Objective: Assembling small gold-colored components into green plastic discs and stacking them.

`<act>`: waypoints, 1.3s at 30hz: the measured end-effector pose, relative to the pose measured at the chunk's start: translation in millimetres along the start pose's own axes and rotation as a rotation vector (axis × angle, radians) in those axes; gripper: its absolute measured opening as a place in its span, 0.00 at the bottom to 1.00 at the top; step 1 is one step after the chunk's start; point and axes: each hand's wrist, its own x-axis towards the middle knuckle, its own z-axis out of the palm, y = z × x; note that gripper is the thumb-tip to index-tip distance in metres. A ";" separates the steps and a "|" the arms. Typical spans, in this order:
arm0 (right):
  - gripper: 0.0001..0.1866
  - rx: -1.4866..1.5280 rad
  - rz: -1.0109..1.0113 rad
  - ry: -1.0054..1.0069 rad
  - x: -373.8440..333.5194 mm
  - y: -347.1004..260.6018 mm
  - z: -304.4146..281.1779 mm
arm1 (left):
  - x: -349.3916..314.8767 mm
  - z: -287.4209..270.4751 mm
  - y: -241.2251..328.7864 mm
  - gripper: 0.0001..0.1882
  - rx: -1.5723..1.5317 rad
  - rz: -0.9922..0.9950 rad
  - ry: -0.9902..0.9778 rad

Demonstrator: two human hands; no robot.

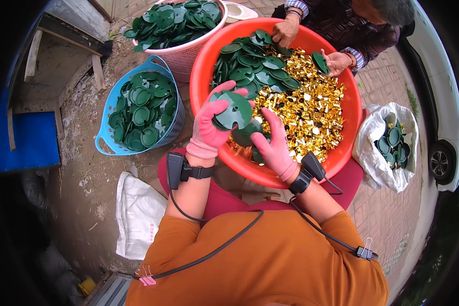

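Some green discs (236,109), grasped by the left hand (208,127), are above the near-left edge of the red basin (201,81); whether the right hand (279,151) beside them grips one, I cannot tell. Gold pieces (313,104) lie toward the basin's right edge.

My short-sleeved top (260,265) orange-brown; trousers (350,179) maroon. Pink gloves (207,127), paler cuffs (202,149). Black wrist straps (199,172), black boxes (175,169), black cables (224,250); pink clip (147,280), black clip (364,253).
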 end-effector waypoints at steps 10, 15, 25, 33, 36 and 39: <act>0.36 -0.025 -0.037 -0.066 -22.8 -18.1 -37.1 | 18.2 22.4 -80.3 0.30 0.286 -0.203 0.077; 0.24 0.098 -0.009 -0.035 -15.9 5.1 -71.1 | 26.9 15.2 -91.6 0.31 0.279 -0.231 0.042; 0.20 -0.499 0.040 -0.503 -35.1 49.0 -134.7 | 25.6 27.5 -108.7 0.31 1.146 -0.909 -0.471; 0.12 -0.716 0.192 -0.569 -24.3 51.9 -110.1 | 15.6 12.9 -85.7 0.34 1.765 -0.701 -0.464; 0.13 -0.682 0.161 -0.454 -31.9 49.5 -107.4 | 12.0 10.7 -69.0 0.32 2.058 -0.568 -0.238; 0.16 -0.442 0.265 -0.266 -38.7 46.6 -110.0 | 17.4 11.1 -60.6 0.35 2.090 -0.497 -0.050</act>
